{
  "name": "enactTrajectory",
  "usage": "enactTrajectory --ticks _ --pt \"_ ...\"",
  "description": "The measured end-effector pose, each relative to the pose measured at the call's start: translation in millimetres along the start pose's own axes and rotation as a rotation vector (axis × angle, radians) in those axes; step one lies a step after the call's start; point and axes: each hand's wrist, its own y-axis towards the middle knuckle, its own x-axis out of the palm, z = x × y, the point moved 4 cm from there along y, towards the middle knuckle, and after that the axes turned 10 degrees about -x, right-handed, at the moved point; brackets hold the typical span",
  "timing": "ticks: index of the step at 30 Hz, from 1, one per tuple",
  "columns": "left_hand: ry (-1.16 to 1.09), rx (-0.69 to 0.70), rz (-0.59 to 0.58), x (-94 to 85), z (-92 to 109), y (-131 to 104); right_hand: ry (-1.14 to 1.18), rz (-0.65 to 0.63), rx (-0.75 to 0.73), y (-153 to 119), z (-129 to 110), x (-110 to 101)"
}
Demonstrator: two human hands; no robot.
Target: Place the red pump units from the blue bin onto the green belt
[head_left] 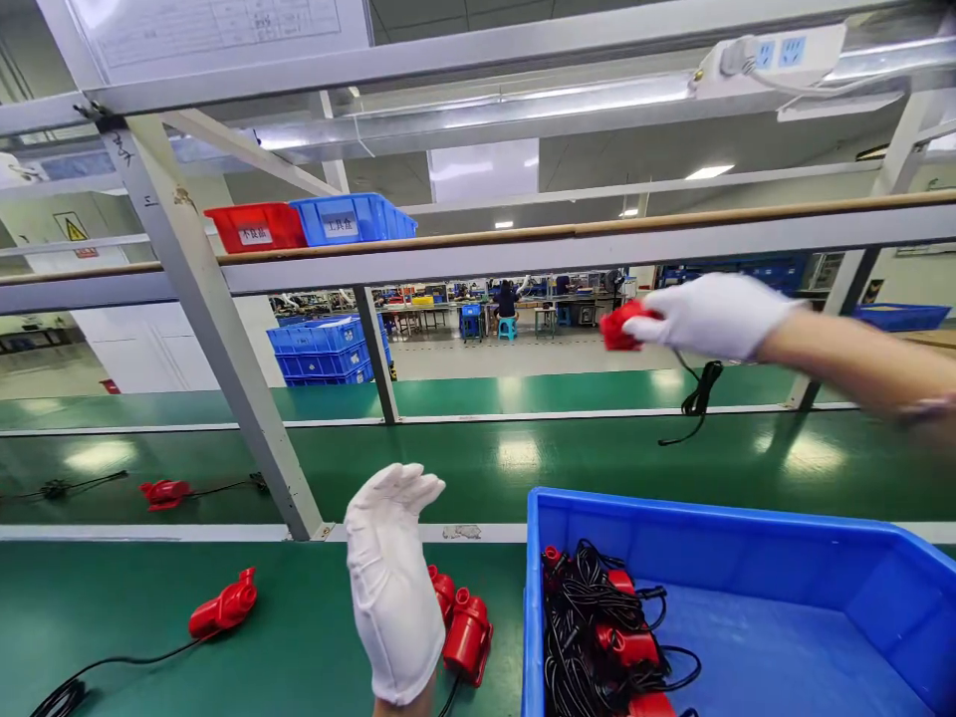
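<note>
My right hand (pixel 709 314), in a white glove, is raised over the conveyor with its fingers closed round a red pump (pixel 623 327). A bundled black cord (pixel 700 390) dangles below that hand. My left hand (pixel 395 588), also gloved, is held up over the green bench with fingers stretched and nothing in it. Two red pumps (pixel 467 635) stand close beside it, partly hidden behind the glove. Another red pump (pixel 224 605) lies to the left, its black cord trailing toward the front. A blue bin (pixel 747 513) at the right holds several red pumps and tangled black cords (pixel 590 607).
Slanting up at the left is a grey frame post (pixel 216 349). A shelf rail (pixel 508 249) crosses ahead, bearing a red box (pixel 258 227) and a blue box (pixel 355 219). On the green belt (pixel 448 468) a red pump (pixel 165 493) lies at the left. Blue crates (pixel 323 351) are stacked beyond.
</note>
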Motion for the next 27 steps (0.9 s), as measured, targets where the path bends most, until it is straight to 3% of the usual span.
enactTrajectory --ticks 3,6,8,10,13,17,20,22,25,27 --pt "-0.006 -0.006 -0.008 -10.7 4.5 7.0 -0.014 -0.288 -0.171 41.3 -63.5 80.9" --pt "-0.029 0.035 -0.014 -25.7 8.5 24.1 0.056 -0.573 -0.265 53.7 -122.0 161.0" --pt "-0.038 0.064 -0.005 -34.4 9.8 35.3 0.102 -0.696 -0.316 54.4 -151.5 199.5" --pt "-0.038 0.066 0.007 -38.4 9.5 41.5 0.138 -0.75 -0.368 55.5 -171.2 222.7" --pt "-0.032 0.026 0.02 -34.5 7.4 39.9 0.172 -0.712 -0.445 59.1 -181.1 227.6" --pt "-0.031 -0.035 0.004 -20.3 5.5 26.9 0.18 -0.476 -0.493 35.3 -162.8 189.2" --pt "-0.029 -0.082 -0.031 -8.7 3.6 14.9 0.172 -0.349 -0.518 -30.4 -147.2 159.5" --pt "-0.019 -0.111 -0.077 -1.2 0.7 6.1 0.154 -0.378 -0.553 -89.6 -146.5 158.5" --pt "-0.013 -0.169 -0.193 8.8 -6.6 -9.2 0.058 -0.548 -0.54 -169.1 -156.8 187.2" --pt "0.0 -0.211 -0.264 13.3 -11.4 -19.9 0.05 -0.604 -0.482 -200.6 -167.8 209.6"
